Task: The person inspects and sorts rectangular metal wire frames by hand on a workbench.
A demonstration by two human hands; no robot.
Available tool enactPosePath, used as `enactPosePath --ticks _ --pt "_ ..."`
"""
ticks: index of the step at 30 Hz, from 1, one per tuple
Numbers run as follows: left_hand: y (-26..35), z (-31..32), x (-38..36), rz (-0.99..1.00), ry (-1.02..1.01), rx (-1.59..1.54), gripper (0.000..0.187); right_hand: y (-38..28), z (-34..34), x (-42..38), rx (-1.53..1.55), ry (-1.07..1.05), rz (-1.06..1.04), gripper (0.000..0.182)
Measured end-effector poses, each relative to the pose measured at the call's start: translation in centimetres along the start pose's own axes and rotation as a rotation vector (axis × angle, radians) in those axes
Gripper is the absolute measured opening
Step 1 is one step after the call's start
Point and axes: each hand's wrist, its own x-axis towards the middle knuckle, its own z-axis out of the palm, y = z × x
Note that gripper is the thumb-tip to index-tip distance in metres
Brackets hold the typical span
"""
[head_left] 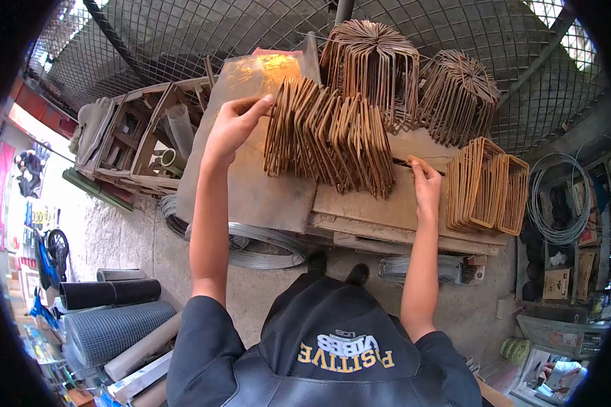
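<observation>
1. Head view: the left hand (pixel 237 129) is raised at the upper left end of a row of rusty steel stirrups (pixel 329 139), thumb and forefinger close together beside the top of the end stirrup; whether they grip it cannot be told.
2. The right hand (pixel 426 183) is at the other end of the row, its fingertips closed on a thin dark rod (pixel 402 162) that reaches toward the stirrups. The two hands are well apart, with the row between them.
3. The row lies across the worktable (pixel 366 211), partly over a flat metal sheet (pixel 231 180). Its bent bars stand close together, leaning unevenly.
4. Behind the row, toward the fence, stand a tall bundle of stirrups (pixel 373 64) and, to its right, a smaller bundle (pixel 461 98). Beyond the right hand, rectangular stirrups (pixel 478 190) stand grouped at the table's right end.
5. Low on the floor, coils of wire (pixel 268 249) show at the table's near side; the person's dark shoes (pixel 358 274) are close by.
6. Farther left are wooden crates (pixel 125 139), a black roll (pixel 108 294) and a roll of wire mesh (pixel 122 332). Far right, a loop of wire (pixel 557 227) hangs or leans by shelving. Diamond-mesh fencing (pixel 183 41) crosses the back.
</observation>
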Motion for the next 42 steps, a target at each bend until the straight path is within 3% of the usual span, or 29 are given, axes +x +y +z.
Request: enactPosePath --ticks 5,7,10,14,17,19,20,21,23,27,42 --pt "-8.1 -2.1 0.3 -0.152 0.215 0.108 0.048 0.0 -0.3 -0.3 -0.012 0.011 -0.011 0.032" --pt "-10.4 -2.6 0.5 -0.27 0.255 0.501 0.05 -0.2 -0.3 -0.5 0.006 0.0 -0.042 0.032" --pt "-11.6 -1.6 1.3 -0.318 0.277 0.768 0.052 -1.3 0.0 -1.0 -0.014 0.008 -0.026 0.032" --pt "-11.6 -1.2 1.9 -0.378 0.184 0.821 0.049 -1.9 0.6 -1.0 -0.008 -0.005 0.021 0.032" --pt "-13.0 -1.7 2.2 -0.302 0.247 0.827 0.044 -2.0 0.6 -1.1 0.037 0.001 -0.085 0.033" --pt "-12.3 -1.9 1.4 -0.332 0.214 0.573 0.039 -2.5 0.5 -1.4 0.116 -0.012 -0.142 0.033" --pt "-14.8 -2.0 1.7 -0.249 0.263 0.315 0.033 -2.7 0.3 -1.5 0.14 -0.012 -0.184 0.033" --pt "-14.4 -1.8 1.3 -0.241 0.25 0.314 0.033 -3.0 0.0 -1.7 0.139 0.004 -0.184 0.033" --pt "-13.3 -1.6 0.0 -0.35 0.274 -0.22 0.025 -3.5 -0.3 -2.2 0.163 0.028 -0.257 0.034" --pt "-11.7 0.0 -1.2 -0.206 0.305 -0.412 0.016 -3.8 -1.1 -3.0 0.216 0.048 -0.291 0.035" --pt "-12.7 -0.6 -0.8 -0.17 0.37 -0.556 0.024 -6.3 -0.2 -4.2 0.225 -0.028 -0.332 0.039"
